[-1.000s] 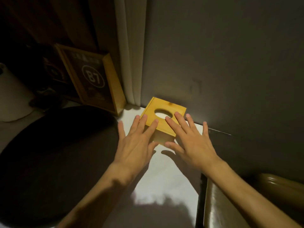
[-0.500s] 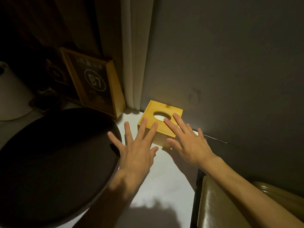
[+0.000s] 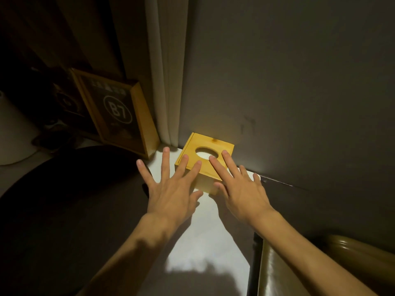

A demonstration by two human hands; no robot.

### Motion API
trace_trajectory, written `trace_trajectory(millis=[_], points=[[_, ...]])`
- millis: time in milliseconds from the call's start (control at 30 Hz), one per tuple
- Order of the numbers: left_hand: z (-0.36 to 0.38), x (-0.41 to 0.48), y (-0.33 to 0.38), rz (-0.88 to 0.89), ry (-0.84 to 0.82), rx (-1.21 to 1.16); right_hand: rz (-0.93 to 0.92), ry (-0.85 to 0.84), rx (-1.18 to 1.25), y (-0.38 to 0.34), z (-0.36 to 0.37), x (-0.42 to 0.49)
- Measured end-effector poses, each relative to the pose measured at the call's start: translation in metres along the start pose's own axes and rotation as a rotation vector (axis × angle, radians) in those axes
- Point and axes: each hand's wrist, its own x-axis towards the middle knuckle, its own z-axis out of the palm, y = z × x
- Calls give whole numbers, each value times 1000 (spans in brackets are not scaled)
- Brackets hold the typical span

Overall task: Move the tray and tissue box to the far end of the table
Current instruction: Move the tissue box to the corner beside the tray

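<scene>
At frame centre, the left hand (image 3: 171,193) and right hand (image 3: 241,189) lay flat, fingers (image 3: 229,163) spread, gripping nothing, on the tissue box (image 3: 220,144), white showing in its opening.

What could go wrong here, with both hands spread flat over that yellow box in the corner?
The tissue box already sits close against the wall, so pushing further would probably just jam it. The left hand and right hand lie open, fingers flat on top with no grip, so they could slip off. The spread left fingers are near the dark round tray and the leaning framed sign, which a sideways move might knock.
</scene>
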Motion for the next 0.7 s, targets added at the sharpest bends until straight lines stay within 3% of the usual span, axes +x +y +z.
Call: trace_trajectory(millis=[467,533,600,700], points=[[-2,5,-6,7,-52,-92,31,5,46,-4,-2,-4],[-5,11,-9,29,-108,-219,22,-10,42,-2,-3,-3],[-5,13,-18,23,-146,-490,2,-27,87,1,-4,-2],[3,5,-36,-48,-141,-762,42,42,175,1,-1,-7]])
